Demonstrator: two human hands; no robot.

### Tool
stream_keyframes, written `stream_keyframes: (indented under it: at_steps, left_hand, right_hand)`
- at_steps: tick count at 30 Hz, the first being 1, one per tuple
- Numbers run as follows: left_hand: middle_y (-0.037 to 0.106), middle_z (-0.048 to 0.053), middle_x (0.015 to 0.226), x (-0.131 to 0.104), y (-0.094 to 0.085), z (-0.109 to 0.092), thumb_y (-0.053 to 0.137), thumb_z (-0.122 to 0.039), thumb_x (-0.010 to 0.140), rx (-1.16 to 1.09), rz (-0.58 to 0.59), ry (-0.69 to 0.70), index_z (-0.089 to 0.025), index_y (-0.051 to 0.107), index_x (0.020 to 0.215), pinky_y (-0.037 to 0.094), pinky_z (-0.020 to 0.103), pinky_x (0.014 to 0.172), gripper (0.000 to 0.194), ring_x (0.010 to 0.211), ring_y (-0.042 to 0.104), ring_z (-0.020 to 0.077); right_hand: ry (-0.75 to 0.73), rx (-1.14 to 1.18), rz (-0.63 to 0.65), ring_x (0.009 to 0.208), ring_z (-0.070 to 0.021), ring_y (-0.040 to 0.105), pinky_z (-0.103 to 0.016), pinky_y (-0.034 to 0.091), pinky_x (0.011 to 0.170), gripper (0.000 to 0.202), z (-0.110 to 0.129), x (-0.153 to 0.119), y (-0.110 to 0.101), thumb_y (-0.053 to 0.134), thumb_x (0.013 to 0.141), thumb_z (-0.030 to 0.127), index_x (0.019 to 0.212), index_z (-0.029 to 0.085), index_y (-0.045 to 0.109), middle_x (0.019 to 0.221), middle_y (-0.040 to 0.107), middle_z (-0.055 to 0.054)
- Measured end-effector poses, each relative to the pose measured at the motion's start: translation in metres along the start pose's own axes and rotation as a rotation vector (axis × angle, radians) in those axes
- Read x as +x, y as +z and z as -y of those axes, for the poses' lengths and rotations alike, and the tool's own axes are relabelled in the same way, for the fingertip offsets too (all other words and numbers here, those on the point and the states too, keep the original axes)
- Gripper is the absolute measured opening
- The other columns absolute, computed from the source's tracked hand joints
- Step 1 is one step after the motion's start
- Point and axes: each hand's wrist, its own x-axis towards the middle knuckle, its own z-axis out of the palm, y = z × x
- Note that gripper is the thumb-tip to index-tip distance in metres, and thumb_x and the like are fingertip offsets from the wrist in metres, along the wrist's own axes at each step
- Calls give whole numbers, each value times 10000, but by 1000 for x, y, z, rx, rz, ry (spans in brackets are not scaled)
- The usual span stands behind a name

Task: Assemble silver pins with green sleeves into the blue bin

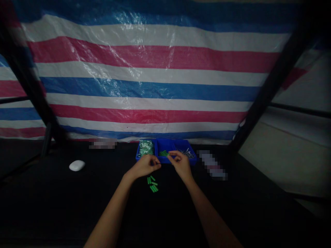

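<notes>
A blue divided tray [165, 160] stands on the dark table. Small green plastic pieces, shaped like wall plugs [163, 153], lie in its middle compartment. Over that compartment my right hand [182, 166] is closed in a pinch, thumb and forefinger together; whatever is between the tips is too small to make out. My left hand [146, 165] is curled at the tray's front left edge, its fingers drawn in, with any held thing hidden. Clear bags with green contents [146, 147] fill the left compartment. Silver screws [188, 152] lie in the right one. Several loose green pieces [153, 184] rest in front of the tray.
A white rounded object [77, 165], like a computer mouse, lies on the table [51, 196] at left. Blurred-out items sit at back left [103, 143] and right of the tray [212, 165]. A striped plastic sheet [155, 89] hangs behind, between dark posts [269, 79].
</notes>
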Motion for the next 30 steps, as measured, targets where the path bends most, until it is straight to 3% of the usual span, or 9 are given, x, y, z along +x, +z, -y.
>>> stream_keyframes:
  at_steps: [4,7,11,17,30]
  left_hand:
    - [612,22,658,-7,-11,1,543,-319,701,65,166,-21,-135,647,845,344,193,501,255,540,504,98]
    - [630,30,673,-9,-15,7,559,-288,677,115,211,-63,-131,650,850,349,195,497,251,543,525,106]
    - [647,41,686,-10,-16,14,584,-260,635,184,238,-122,-131,654,843,360,200,495,255,562,554,125]
    - [649,30,660,-11,-11,14,602,-228,598,163,268,-106,-152,671,799,361,194,489,226,559,562,127]
    - [664,45,707,-7,-3,23,541,-140,614,47,311,-87,-141,670,776,395,194,523,207,597,583,128]
  right_hand:
    - [-37,-160,-23,485,-113,502,-250,411,517,226,-3,-1,-1,567,702,345,822,168,640,796,666,-52]
    - [-40,-249,-28,472,-120,501,-254,406,512,245,-4,-2,-2,545,715,363,832,176,650,781,673,-49]
    - [-44,-334,-3,450,-123,480,-258,391,497,279,-3,-2,-3,507,736,379,865,184,658,773,675,-47]
    - [-72,-434,3,501,-150,522,-259,380,499,274,3,-4,-4,479,750,379,834,195,663,710,661,-49]
    - [5,-611,-141,653,-182,596,-247,348,545,228,7,-8,1,437,814,352,864,240,629,771,671,-31]
